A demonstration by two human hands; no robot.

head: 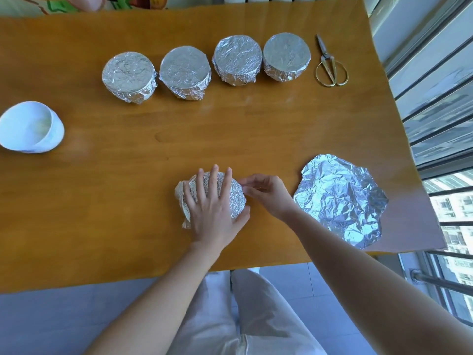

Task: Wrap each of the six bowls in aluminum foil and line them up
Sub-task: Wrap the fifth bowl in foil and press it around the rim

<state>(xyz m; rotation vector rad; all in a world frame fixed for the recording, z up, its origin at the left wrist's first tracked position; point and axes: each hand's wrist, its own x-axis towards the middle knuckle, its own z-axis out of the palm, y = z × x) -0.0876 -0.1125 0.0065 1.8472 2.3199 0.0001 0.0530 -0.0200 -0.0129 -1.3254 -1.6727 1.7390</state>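
**Fifth bowl under both hands**

Head view: at lower centre of the frame, the left hand [212,208] lies flat on the foil-covered bowl [236,198], fingers straight and spread. The right hand [268,193] pinches the foil at that bowl's right edge with curled fingers. Four wrapped bowls [238,58] stand in a row across the upper centre of the tabletop [128,188], with scissors [326,56] just right of them. A bare white bowl [30,126] sits at the left edge, and a crumpled foil sheet [340,198] lies lower right.
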